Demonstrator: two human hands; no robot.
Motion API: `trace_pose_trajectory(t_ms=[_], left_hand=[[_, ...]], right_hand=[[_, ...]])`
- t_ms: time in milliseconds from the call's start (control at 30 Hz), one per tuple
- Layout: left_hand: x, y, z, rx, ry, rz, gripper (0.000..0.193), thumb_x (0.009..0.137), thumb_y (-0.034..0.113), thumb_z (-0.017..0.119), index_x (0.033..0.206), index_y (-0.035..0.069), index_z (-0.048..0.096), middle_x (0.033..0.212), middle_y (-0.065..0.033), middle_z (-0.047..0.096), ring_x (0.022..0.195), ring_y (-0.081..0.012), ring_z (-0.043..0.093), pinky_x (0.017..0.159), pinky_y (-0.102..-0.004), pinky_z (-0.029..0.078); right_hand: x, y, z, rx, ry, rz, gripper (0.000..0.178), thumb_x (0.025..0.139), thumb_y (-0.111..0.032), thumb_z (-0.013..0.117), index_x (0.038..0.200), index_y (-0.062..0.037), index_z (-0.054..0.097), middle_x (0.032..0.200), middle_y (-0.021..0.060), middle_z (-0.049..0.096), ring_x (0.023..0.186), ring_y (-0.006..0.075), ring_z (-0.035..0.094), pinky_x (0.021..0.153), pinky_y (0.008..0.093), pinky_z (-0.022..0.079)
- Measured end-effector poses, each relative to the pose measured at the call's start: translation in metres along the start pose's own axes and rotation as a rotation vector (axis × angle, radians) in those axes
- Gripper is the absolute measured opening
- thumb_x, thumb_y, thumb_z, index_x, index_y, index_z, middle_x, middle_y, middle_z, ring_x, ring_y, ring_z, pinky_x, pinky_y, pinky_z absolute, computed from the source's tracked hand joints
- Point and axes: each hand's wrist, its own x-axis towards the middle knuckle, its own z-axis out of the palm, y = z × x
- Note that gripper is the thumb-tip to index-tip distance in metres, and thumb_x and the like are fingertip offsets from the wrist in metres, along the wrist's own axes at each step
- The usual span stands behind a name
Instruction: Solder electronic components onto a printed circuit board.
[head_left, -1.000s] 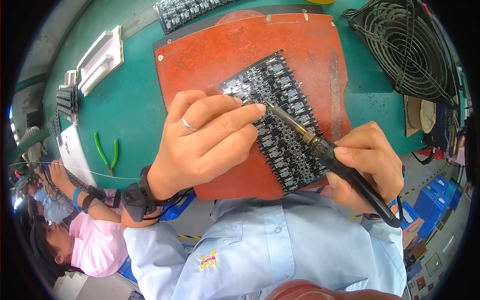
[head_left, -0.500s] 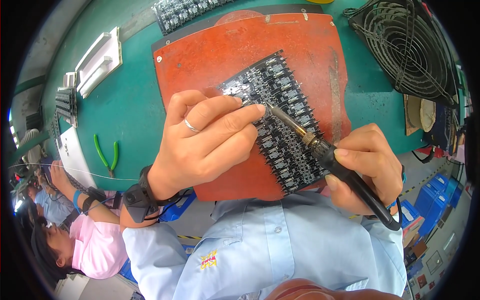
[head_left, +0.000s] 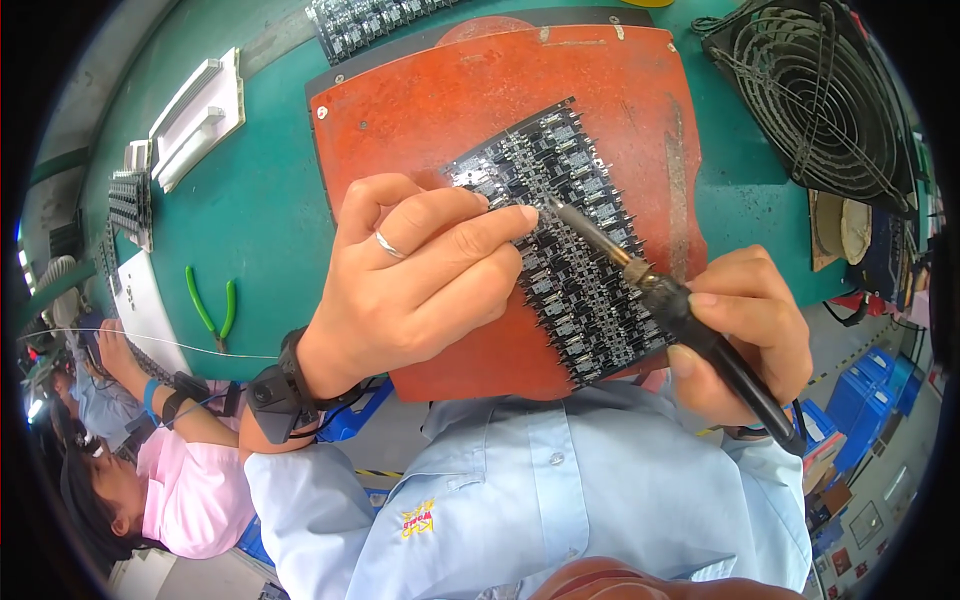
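Observation:
A dark circuit board panel point(head_left: 592, 265), packed with small parts and pins along its edges, lies tilted on a red mat point(head_left: 440, 110). My right hand point(head_left: 755, 335) grips the black handle of a soldering iron point(head_left: 722, 358); its tip points up-left over the middle of the board. Close beside that tip, my left hand point(head_left: 430, 265) hangs over the board's left part with thumb and fingers pinched together. Thin solder wire point(head_left: 165, 340) runs from the far left to my left wrist; its end at the fingertips is too fine to make out.
Green-handled cutters point(head_left: 212, 308) rest on the green table left of the mat. Farther left stand white holders point(head_left: 205, 120). A black fan with a wire guard point(head_left: 815, 105) is at the back right, another board panel point(head_left: 375, 22) at the back. A person in pink point(head_left: 195, 490) works at my left.
The soldering iron and my right hand have shifted slightly right, so the tip sits a little farther from my left fingertips. My left hand stays pinched in nearly the same place.

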Motion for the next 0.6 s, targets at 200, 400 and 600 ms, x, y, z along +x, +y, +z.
trace_pose_trajectory(t_ms=[200, 400, 600], left_hand=[[0.002, -0.001, 0.0, 0.019, 0.012, 0.03, 0.017, 0.068, 0.004, 0.074, 0.077, 0.01, 0.061, 0.102, 0.0003, 0.073, 0.088, -0.0162, 0.064, 0.078, -0.0337, 0.045], [-0.001, 0.0, -0.006, -0.006, 0.0, 0.018, 0.02, 0.066, 0.002, 0.076, 0.078, 0.008, 0.061, 0.098, -0.0028, 0.072, 0.085, -0.0193, 0.064, 0.073, -0.0331, 0.047], [-0.022, 0.015, -0.021, -0.304, 0.048, -0.345, 0.019, 0.072, 0.0, 0.078, 0.082, 0.004, 0.063, 0.086, -0.0062, 0.065, 0.079, -0.0214, 0.06, 0.061, -0.0296, 0.045]], right_hand=[[-0.01, -0.003, -0.006, -0.033, 0.102, -0.022, 0.037, 0.07, -0.004, 0.077, 0.103, 0.0035, 0.061, 0.085, 0.0172, 0.065, 0.068, 0.0236, 0.061, 0.059, 0.0329, 0.047], [-0.026, -0.005, -0.008, -0.013, 0.126, 0.046, 0.035, 0.074, -0.006, 0.076, 0.104, 0.0041, 0.062, 0.087, 0.0183, 0.065, 0.071, 0.0228, 0.062, 0.061, 0.0316, 0.048], [-0.035, -0.005, -0.006, 0.025, 0.165, 0.056, 0.035, 0.075, -0.006, 0.077, 0.105, 0.0045, 0.062, 0.088, 0.0188, 0.065, 0.072, 0.0221, 0.062, 0.062, 0.0308, 0.048]])
